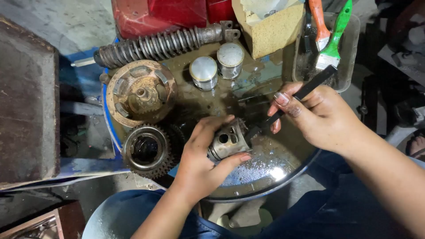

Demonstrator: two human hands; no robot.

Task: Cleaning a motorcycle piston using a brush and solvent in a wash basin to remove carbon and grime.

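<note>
While its bristle end is hard to make out against the dark liquid, a black-handled brush point(292, 101) sits pinched in the right hand point(321, 117), meeting a grimy grey metal piston point(228, 140) clasped by the left hand point(201, 161) over a round blue-rimmed wash basin point(265, 188) of murky fluid. Two clean silver pistons point(217, 66) stand upright in the basin; a clear plastic tray point(352, 48) holds green and orange paintbrushes point(330, 33).

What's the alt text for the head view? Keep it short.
Seen from above, a person's left hand grips a grimy metal piston over a wet, oily round tray while the right hand works a black-handled brush against it. Two clean pistons, gears, a rusty hub and a coil spring shock lie around.
</note>
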